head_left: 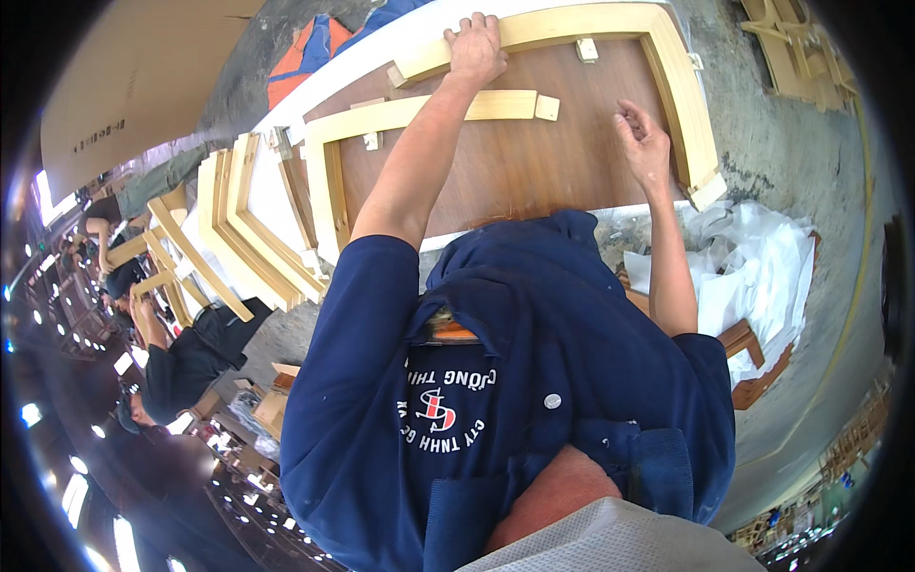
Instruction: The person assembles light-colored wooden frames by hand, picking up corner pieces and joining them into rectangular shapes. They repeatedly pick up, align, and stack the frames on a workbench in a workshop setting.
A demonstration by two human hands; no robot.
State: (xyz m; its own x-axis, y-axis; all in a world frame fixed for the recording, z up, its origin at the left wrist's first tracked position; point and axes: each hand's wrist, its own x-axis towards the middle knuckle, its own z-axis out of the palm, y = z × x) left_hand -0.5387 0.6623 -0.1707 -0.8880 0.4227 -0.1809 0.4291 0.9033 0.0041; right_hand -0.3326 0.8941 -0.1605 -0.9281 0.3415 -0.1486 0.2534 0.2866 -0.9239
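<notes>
My left hand (477,50) is closed over the long rail of a pale wooden L-shaped frame (672,81), near that rail's left end. The frame lies along the far and right sides of a brown wooden board (572,157). Over the board, beside the frame's right leg, hovers my right hand (644,143), loosely bent, with nothing seen in it. A second pale L-shaped frame (419,114) rests on the board's left part, under my left forearm. Small wooden blocks (587,50) sit against the frames.
Several pale angled frames (233,219) are stacked left of the board. Crumpled white plastic sheeting (762,267) lies at the right. An orange and blue bag (307,59) is beyond the board. Co-workers (195,357) handle wooden parts at the left. More wooden pieces (801,48) lie far right.
</notes>
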